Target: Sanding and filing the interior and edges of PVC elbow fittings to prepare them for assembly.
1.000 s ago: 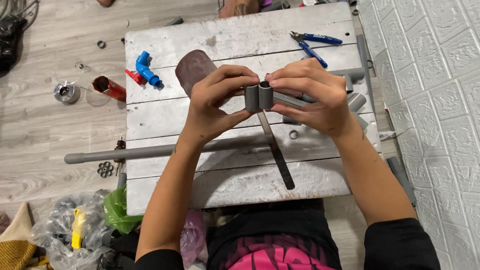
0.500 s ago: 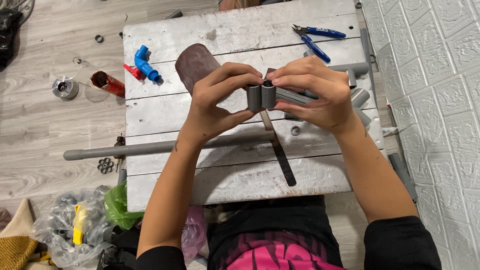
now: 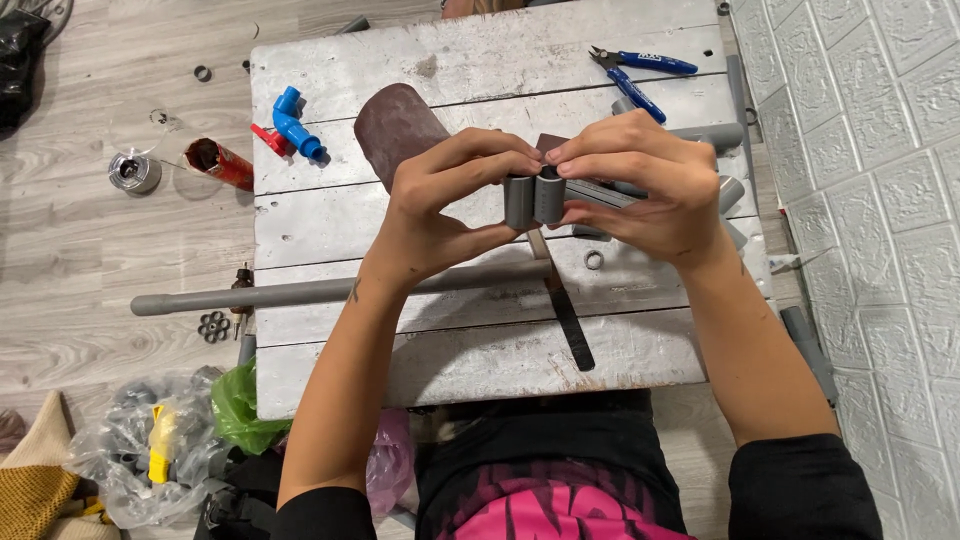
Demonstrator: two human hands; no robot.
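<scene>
Both hands meet above the middle of a grey wooden table (image 3: 330, 330). My left hand (image 3: 445, 205) pinches a short grey pipe fitting (image 3: 519, 202) between thumb and fingers. Pressed against it is a second grey fitting (image 3: 549, 199) on the end of a grey pipe piece (image 3: 598, 194), which my right hand (image 3: 645, 185) grips. The two fittings stand side by side, touching. Behind my left hand lies a curled sheet of brown sandpaper (image 3: 395, 125).
A long grey pipe (image 3: 250, 295) and a dark flat blade (image 3: 568, 320) lie across the table. A blue tap with a red handle (image 3: 290, 128) sits at the back left, blue-handled pliers (image 3: 640, 75) at the back right. Bags (image 3: 150, 450), a red tube (image 3: 218, 160) and rings lie on the floor.
Both hands and the fittings stay almost in place. The view has shifted slightly.
</scene>
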